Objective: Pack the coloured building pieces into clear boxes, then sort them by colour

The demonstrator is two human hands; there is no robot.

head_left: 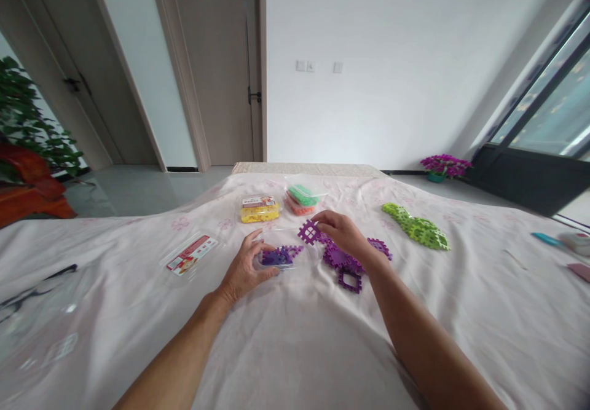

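Observation:
My left hand (249,265) is wrapped round the left end of a clear plastic box (288,267), thumb at the near side and fingers at the far side. Purple toothed building pieces (276,256) lie in this box. Between the fingertips of my right hand (338,232) is a purple window-shaped building piece (308,232), held just above the box's right end. Under and beside that hand, a heap of purple building pieces (336,256) rests on the cloth, partly hidden by the hand. A square purple frame piece (350,281) lies at its near edge.
Beyond the hands stand a box of yellow pieces (259,210) and a box of green and orange pieces (302,198). Light-green pieces (417,225) lie to the right. A labelled clear lid (191,255) is at left, near a clear plastic bag (41,330). A wrinkled pink cloth (295,348) covers the surface.

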